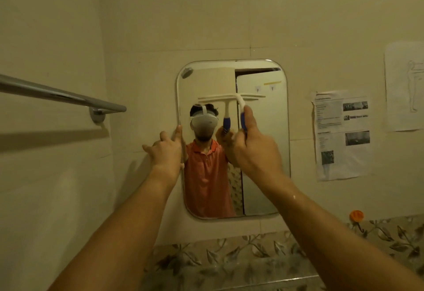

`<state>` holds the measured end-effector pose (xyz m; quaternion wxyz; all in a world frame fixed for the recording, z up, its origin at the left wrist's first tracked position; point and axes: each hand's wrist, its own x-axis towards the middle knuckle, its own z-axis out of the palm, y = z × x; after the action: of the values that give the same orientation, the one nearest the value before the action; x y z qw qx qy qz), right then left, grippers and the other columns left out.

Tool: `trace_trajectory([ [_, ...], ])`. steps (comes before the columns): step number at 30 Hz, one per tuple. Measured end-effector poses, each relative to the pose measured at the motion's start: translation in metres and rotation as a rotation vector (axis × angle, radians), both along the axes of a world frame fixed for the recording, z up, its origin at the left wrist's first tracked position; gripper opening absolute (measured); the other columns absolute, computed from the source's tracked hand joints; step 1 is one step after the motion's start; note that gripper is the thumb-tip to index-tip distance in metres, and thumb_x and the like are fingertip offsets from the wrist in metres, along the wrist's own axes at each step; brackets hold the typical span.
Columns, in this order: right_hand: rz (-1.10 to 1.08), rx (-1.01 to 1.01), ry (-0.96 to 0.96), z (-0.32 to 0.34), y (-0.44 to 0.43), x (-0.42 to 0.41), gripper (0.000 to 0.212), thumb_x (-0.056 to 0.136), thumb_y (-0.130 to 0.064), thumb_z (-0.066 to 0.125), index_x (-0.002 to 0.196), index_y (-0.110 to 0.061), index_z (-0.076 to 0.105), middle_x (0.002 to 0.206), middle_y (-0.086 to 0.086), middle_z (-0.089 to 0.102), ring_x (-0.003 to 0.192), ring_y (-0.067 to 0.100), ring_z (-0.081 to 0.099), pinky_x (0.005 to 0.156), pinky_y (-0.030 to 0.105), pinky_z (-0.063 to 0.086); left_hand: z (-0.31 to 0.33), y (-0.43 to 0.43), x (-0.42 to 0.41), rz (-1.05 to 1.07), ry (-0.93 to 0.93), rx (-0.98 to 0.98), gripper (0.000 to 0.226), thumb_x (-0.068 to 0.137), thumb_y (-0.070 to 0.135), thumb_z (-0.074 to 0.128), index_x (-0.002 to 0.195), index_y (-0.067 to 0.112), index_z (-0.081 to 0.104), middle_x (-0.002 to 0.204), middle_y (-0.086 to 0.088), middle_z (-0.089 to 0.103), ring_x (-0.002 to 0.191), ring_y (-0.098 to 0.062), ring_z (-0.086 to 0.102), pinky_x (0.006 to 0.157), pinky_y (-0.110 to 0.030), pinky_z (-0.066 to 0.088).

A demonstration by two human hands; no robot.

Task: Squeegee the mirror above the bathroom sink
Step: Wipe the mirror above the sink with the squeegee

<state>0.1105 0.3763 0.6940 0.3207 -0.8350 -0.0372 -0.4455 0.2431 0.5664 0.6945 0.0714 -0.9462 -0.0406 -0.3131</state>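
Forearms [128, 233] led up: right hand [254, 150] gripped the squeegee [241, 103], blade high on the mirror [206, 79]; left hand [166, 150], fingers spread, touched its edge. Most glass likely remained.

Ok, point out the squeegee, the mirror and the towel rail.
squeegee [241, 105]: head view, white neck above the blue grip.
mirror [263, 164]: head view, bare glass, lower right.
towel rail [57, 94]: head view, middle of the bar.
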Motion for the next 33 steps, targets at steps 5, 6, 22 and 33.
trace_trajectory([
  [5,-0.043,-0.063,-0.071,0.060,0.031,0.021,0.064,0.106,-0.031,0.034,0.160,-0.035,-0.001,0.070,0.005,0.059,0.060,0.021,0.058,0.056,0.037,0.052,0.001,0.002,0.002,-0.015,-0.001,-0.005,0.124,0.078,0.049,0.081,0.160,0.031,-0.010,0.140,-0.019,0.036,0.111,-0.035,0.060,0.106,-0.065,0.037],
  [6,-0.049,-0.066,-0.073,0.068,0.035,0.025,0.066,0.106,-0.029,0.035,0.161,-0.034,-0.001,0.071,0.005,0.059,0.061,0.020,0.058,0.055,0.037,0.052,0.000,0.002,0.003,-0.022,-0.005,-0.002,0.124,0.078,0.049,0.082,0.160,0.031,-0.010,0.139,-0.019,0.036,0.111,-0.035,0.060,0.106,-0.065,0.037],
  [22,-0.124,-0.090,-0.003,0.027,0.054,0.044,0.085,0.101,-0.028,0.051,0.159,-0.030,-0.011,0.073,0.002,0.052,0.058,0.014,0.054,0.047,0.029,0.044,-0.003,0.004,0.005,-0.006,-0.041,0.039,0.124,0.078,0.046,0.082,0.160,0.030,-0.009,0.137,-0.020,0.039,0.105,-0.032,0.063,0.108,-0.067,0.034],
  [33,-0.142,-0.085,0.124,-0.065,0.055,0.031,0.081,0.104,-0.027,0.039,0.154,-0.040,-0.024,0.083,0.009,0.059,0.061,0.019,0.056,0.055,0.038,0.053,-0.002,0.005,-0.001,-0.020,-0.036,0.047,0.124,0.078,0.051,0.082,0.160,0.029,-0.009,0.141,-0.022,0.037,0.110,-0.034,0.062,0.109,-0.069,0.030],
])
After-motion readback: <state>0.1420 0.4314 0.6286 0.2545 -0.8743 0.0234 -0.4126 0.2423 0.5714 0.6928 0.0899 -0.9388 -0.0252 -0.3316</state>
